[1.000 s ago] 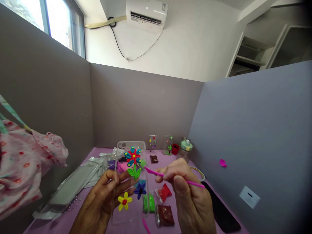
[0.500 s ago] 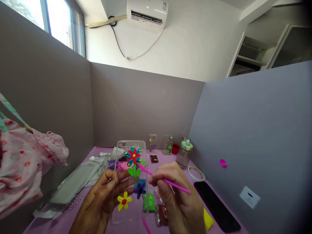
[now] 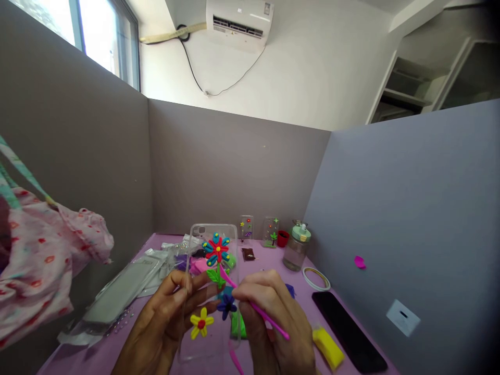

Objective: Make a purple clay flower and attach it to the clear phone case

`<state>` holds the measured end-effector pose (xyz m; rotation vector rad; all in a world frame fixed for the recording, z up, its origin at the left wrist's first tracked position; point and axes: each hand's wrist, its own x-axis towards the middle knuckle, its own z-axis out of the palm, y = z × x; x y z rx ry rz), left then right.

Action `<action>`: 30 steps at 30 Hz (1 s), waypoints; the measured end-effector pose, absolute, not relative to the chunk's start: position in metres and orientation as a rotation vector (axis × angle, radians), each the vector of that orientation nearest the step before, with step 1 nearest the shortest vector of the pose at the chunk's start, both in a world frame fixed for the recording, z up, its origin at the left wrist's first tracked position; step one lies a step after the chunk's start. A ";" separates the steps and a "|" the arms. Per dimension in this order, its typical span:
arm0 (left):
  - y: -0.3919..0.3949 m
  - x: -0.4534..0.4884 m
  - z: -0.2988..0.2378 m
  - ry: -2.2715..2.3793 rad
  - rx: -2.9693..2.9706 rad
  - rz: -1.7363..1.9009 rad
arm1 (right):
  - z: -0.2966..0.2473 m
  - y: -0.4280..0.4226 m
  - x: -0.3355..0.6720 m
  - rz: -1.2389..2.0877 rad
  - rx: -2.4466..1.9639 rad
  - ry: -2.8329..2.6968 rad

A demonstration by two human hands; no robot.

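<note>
My left hand (image 3: pixel 164 310) grips a clear phone case (image 3: pixel 214 227) by its left side and holds it upright, fingers behind it. On the case sits a red and blue clay flower (image 3: pixel 217 249) with green leaves (image 3: pixel 214 276); lower down are a dark blue flower (image 3: pixel 226 304) and a yellow flower (image 3: pixel 201 323). Pinched in my right hand (image 3: pixel 275 317) is a pink plastic modelling tool (image 3: pixel 269 319). Its flat tip is at the green stem and leaves; whether it touches them I cannot tell.
A black phone (image 3: pixel 347 330) and a yellow clay pack (image 3: pixel 328 348) lie on the right. Behind stand a water bottle (image 3: pixel 297 251), a tape roll (image 3: pixel 316 279) and two decorated cases (image 3: pixel 271 232). Bagged cases (image 3: pixel 121 291) cover the left. Another pink tool (image 3: pixel 235 360) lies in front.
My right hand has shifted slightly left and down, bringing the tool's tip over the green stem. The yellow pack shows more fully now. My left hand still holds the case.
</note>
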<state>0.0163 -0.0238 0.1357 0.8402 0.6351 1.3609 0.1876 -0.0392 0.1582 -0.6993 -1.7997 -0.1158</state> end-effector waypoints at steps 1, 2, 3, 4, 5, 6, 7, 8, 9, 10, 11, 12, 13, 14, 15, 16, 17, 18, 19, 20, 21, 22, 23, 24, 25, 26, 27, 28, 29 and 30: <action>-0.024 0.016 0.135 0.638 0.842 1.365 | 0.158 -0.040 0.188 -0.125 -0.706 -1.798; -0.024 0.016 0.135 0.644 0.841 1.364 | 0.158 -0.040 0.188 -0.137 -0.713 -1.795; -0.024 0.016 0.134 0.647 0.840 1.362 | 0.158 -0.040 0.188 -0.148 -0.718 -1.792; -0.024 0.016 0.134 0.647 0.843 1.360 | 0.158 -0.040 0.188 -0.152 -0.722 -1.792; -0.023 0.016 0.133 0.644 0.846 1.358 | 0.159 -0.040 0.188 -0.153 -0.721 -1.792; -0.023 0.016 0.133 0.641 0.850 1.356 | 0.159 -0.039 0.188 -0.153 -0.716 -1.794; -0.023 0.016 0.133 0.640 0.853 1.355 | 0.159 -0.039 0.188 -0.155 -0.713 -1.797; -0.023 0.017 0.133 0.637 0.854 1.357 | 0.159 -0.039 0.188 -0.158 -0.714 -1.800; -0.023 0.017 0.134 0.632 0.856 1.362 | 0.159 -0.039 0.188 -0.159 -0.715 -1.803; -0.023 0.017 0.134 0.627 0.856 1.364 | 0.159 -0.040 0.188 -0.160 -0.717 -1.804; -0.023 0.017 0.135 0.622 0.855 1.365 | 0.159 -0.040 0.188 -0.159 -0.721 -1.800; -0.024 0.018 0.135 0.614 0.856 1.365 | 0.159 -0.040 0.187 -0.157 -0.723 -1.798; -0.024 0.018 0.136 0.607 0.857 1.362 | 0.159 -0.040 0.187 -0.155 -0.721 -1.795; -0.024 0.017 0.136 0.604 0.858 1.359 | 0.158 -0.040 0.187 -0.152 -0.716 -1.796; -0.024 0.017 0.136 0.603 0.858 1.358 | 0.158 -0.040 0.187 -0.151 -0.710 -1.796; -0.024 0.017 0.136 0.603 0.858 1.357 | 0.158 -0.040 0.187 -0.151 -0.704 -1.798; -0.024 0.017 0.136 0.604 0.858 1.356 | 0.158 -0.039 0.187 -0.152 -0.699 -1.803; -0.024 0.016 0.135 0.607 0.857 1.355 | 0.158 -0.039 0.187 -0.154 -0.696 -1.807; -0.024 0.016 0.135 0.610 0.858 1.352 | 0.158 -0.039 0.186 -0.154 -0.695 -1.811; -0.024 0.016 0.134 0.610 0.863 1.349 | 0.158 -0.039 0.186 -0.156 -0.696 -1.816; -0.024 0.016 0.133 0.608 0.869 1.345 | 0.158 -0.039 0.186 -0.160 -0.699 -1.817; -0.024 0.015 0.133 0.606 0.874 1.342 | 0.158 -0.039 0.186 -0.165 -0.705 -1.815; -0.025 0.015 0.132 0.604 0.879 1.343 | 0.159 -0.039 0.185 -0.173 -0.707 -1.811; -0.025 0.015 0.132 0.609 0.879 1.340 | 0.159 -0.040 0.185 -0.182 -0.711 -1.807; -0.025 0.015 0.132 0.620 0.875 1.341 | 0.160 -0.041 0.185 -0.191 -0.715 -1.802; -0.024 0.015 0.132 0.636 0.870 1.339 | 0.160 -0.041 0.185 -0.199 -0.715 -1.797; -0.024 0.015 0.132 0.651 0.864 1.335 | 0.161 -0.042 0.185 -0.201 -0.712 -1.795; -0.024 0.015 0.132 0.659 0.861 1.333 | 0.162 -0.044 0.185 -0.201 -0.701 -1.790; -0.024 0.014 0.133 0.657 0.862 1.330 | 0.164 -0.045 0.186 -0.195 -0.688 -1.779; -0.024 0.014 0.133 0.646 0.865 1.327 | 0.165 -0.046 0.187 -0.184 -0.671 -1.761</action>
